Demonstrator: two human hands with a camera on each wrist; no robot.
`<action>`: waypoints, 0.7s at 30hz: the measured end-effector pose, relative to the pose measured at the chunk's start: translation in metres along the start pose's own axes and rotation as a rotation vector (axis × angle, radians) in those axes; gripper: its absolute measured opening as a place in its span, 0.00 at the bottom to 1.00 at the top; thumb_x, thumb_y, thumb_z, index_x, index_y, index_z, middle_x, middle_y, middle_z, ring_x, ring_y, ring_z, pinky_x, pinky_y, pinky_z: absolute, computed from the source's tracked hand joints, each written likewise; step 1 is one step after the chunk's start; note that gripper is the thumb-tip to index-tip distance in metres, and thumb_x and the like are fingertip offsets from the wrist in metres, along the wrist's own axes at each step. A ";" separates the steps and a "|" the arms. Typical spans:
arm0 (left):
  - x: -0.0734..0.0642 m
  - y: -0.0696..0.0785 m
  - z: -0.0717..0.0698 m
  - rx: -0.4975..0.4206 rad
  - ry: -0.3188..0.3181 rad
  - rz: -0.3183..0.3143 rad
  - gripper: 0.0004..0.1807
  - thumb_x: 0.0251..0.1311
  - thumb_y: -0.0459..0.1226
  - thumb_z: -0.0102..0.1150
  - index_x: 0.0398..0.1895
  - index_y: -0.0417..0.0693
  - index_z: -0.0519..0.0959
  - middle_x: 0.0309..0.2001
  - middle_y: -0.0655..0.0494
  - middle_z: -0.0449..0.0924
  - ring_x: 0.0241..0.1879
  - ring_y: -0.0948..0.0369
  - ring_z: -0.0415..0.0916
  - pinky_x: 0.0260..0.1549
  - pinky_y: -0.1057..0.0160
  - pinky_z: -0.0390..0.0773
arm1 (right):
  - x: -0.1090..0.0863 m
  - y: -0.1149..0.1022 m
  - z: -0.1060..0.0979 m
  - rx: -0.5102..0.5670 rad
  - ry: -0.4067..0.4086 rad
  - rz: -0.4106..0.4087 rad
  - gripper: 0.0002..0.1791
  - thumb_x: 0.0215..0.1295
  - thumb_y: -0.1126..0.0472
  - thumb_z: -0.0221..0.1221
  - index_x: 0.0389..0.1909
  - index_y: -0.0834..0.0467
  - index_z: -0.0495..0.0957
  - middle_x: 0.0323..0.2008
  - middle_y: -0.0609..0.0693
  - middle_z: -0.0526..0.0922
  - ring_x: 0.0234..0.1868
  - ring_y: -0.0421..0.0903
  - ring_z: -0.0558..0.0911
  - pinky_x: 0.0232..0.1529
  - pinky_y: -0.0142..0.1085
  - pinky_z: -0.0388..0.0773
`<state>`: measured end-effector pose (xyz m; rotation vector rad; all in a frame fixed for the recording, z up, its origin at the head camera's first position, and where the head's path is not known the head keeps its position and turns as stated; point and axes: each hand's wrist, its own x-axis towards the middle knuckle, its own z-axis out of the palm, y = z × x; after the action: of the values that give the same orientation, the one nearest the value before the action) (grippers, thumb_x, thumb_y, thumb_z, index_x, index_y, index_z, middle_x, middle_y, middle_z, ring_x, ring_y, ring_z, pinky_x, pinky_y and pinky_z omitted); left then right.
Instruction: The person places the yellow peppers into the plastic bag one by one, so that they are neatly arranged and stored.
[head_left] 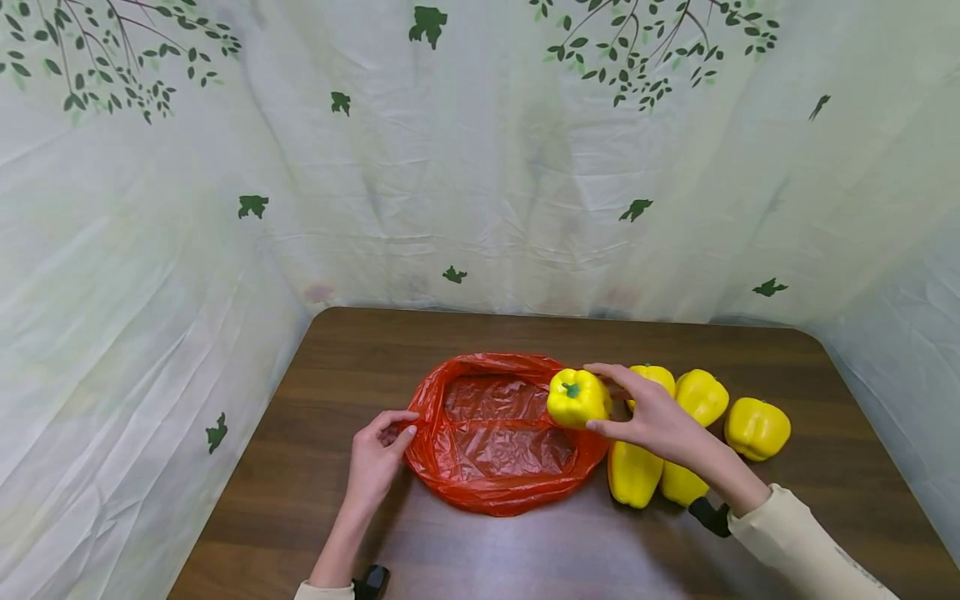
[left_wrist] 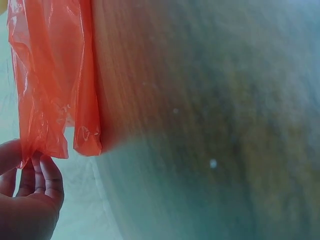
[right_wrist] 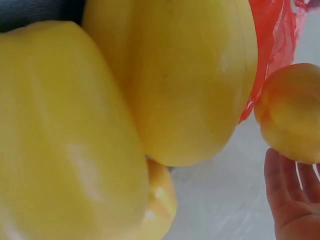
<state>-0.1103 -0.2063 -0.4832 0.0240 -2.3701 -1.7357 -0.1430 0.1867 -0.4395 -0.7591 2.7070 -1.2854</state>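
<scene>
A red plastic bag (head_left: 495, 492) lies on the table with its mouth spread wide, and I see nothing inside it. My left hand (head_left: 377, 458) pinches the bag's left rim between thumb and fingers; the left wrist view shows the thin red film (left_wrist: 45, 100) at those fingertips. With my right hand (head_left: 651, 414) I grip a yellow bell pepper (head_left: 576, 400), its green stem facing the head camera, over the bag's right rim. In the right wrist view that pepper (right_wrist: 292, 112) sits at my fingertips, beside the red film.
Several more yellow peppers lie right of the bag, one close against it (head_left: 633, 475) and another farthest right (head_left: 757, 428). The wooden table (head_left: 300, 492) meets pale, leaf-patterned cloth (head_left: 480, 167) at the back and sides. A dark band (head_left: 708, 517) circles my right wrist.
</scene>
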 end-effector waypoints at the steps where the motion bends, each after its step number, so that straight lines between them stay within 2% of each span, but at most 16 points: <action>1: -0.001 0.004 0.000 -0.002 -0.002 0.000 0.08 0.60 0.23 0.61 0.41 0.35 0.84 0.39 0.43 0.82 0.31 0.57 0.75 0.29 0.68 0.76 | 0.002 -0.001 0.001 0.016 -0.011 0.009 0.41 0.55 0.46 0.71 0.68 0.49 0.66 0.59 0.44 0.75 0.50 0.46 0.78 0.49 0.47 0.79; 6: -0.003 0.007 -0.001 0.004 -0.002 0.023 0.08 0.60 0.23 0.61 0.42 0.35 0.84 0.39 0.43 0.82 0.30 0.59 0.75 0.29 0.68 0.76 | 0.012 -0.005 0.003 0.057 -0.065 0.038 0.41 0.55 0.47 0.72 0.68 0.49 0.67 0.58 0.42 0.75 0.52 0.48 0.78 0.48 0.45 0.80; 13: -0.003 0.010 0.000 0.015 0.006 0.013 0.08 0.59 0.21 0.60 0.40 0.32 0.83 0.38 0.40 0.81 0.30 0.55 0.75 0.29 0.68 0.76 | 0.028 -0.010 0.006 0.001 -0.133 0.040 0.40 0.55 0.44 0.71 0.68 0.49 0.68 0.59 0.43 0.75 0.53 0.49 0.77 0.47 0.44 0.80; 17: -0.004 0.009 -0.001 0.006 -0.001 0.012 0.08 0.60 0.22 0.61 0.41 0.34 0.84 0.39 0.42 0.82 0.31 0.56 0.75 0.30 0.68 0.76 | 0.037 -0.015 0.009 -0.031 -0.157 0.069 0.40 0.53 0.42 0.71 0.67 0.46 0.69 0.57 0.42 0.77 0.53 0.46 0.76 0.50 0.46 0.78; 21: -0.004 0.009 -0.002 -0.003 -0.005 -0.004 0.08 0.60 0.23 0.61 0.41 0.36 0.84 0.39 0.44 0.82 0.31 0.57 0.75 0.31 0.68 0.77 | 0.046 -0.018 0.012 -0.033 -0.179 0.087 0.41 0.53 0.41 0.71 0.67 0.49 0.69 0.57 0.42 0.77 0.53 0.45 0.76 0.52 0.47 0.76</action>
<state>-0.1049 -0.2046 -0.4751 0.0243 -2.3724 -1.7430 -0.1732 0.1476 -0.4266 -0.7136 2.5931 -1.1013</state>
